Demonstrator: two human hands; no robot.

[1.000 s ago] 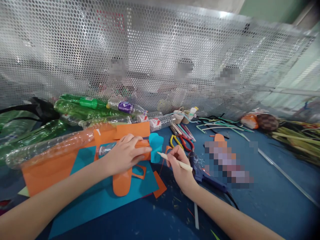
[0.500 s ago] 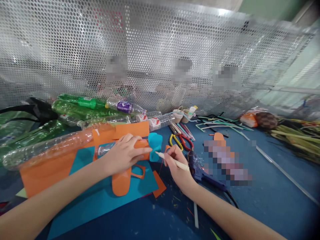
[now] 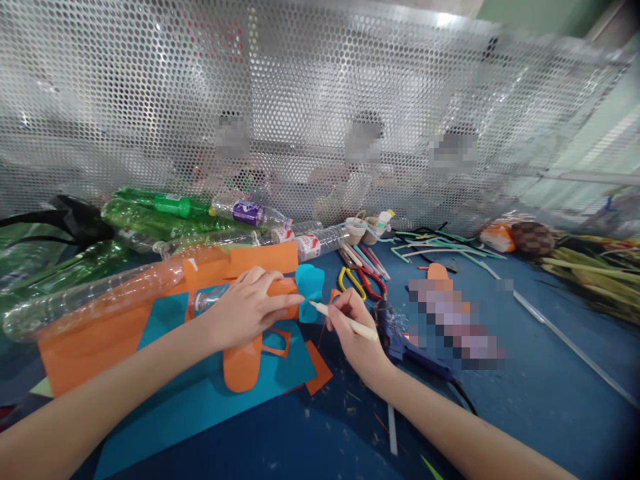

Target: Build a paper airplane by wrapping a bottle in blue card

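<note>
The blue paper cutout (image 3: 310, 279) sits at the end of the orange-wrapped plastic bottle (image 3: 283, 288), directly ahead of you. Your left hand (image 3: 247, 307) grasps the bottle from above, its fingers reaching the cutout's edge. Your right hand (image 3: 356, 340) grips a cream-coloured pen (image 3: 364, 330), its tip at the cutout's lower part; whether it touches cannot be told. Below the bottle, a rounded orange paper piece (image 3: 241, 365) overlies a blue sheet (image 3: 195, 417). A dark blue glue gun (image 3: 420, 359) lies just beyond your right hand. Clear and green bottles (image 3: 309, 247) lie along a perforated metal screen (image 3: 300, 87).
</note>
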